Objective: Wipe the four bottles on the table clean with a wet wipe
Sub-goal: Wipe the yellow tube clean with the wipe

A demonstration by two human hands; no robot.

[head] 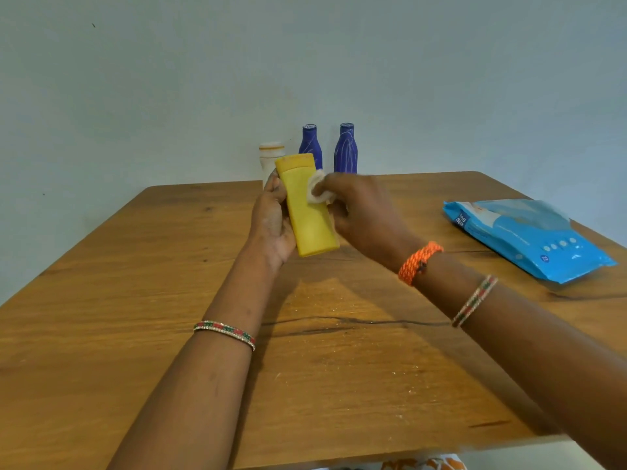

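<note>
Yellow bottle (307, 208): held up above the surface, cap end away from the person, tilted a little to the left, flat face toward the camera.
Left hand (271, 222): grips the yellow bottle along its left edge; fingers wrapped behind it, mostly hidden.
Right hand (359, 212): fingers closed on a bunched white wipe (319, 189), pressing it against the bottle's upper right face; hand slightly blurred.
Blue bottles: two, upright at the far edge of the surface by the wall, one (310, 144) partly behind the yellow bottle, the other (346, 149) just to its right.
White bottle (270, 157): upright at the far edge, left of the blue pair, lower part hidden by the left hand.
Wipe pack (522, 237): blue, lying flat near the right edge, well apart from the hands.
Surface (135, 300): brown wood, dark crack running across the middle.
Wrists: beaded bangle on each forearm; orange cord (420, 262) on the right wrist.
</note>
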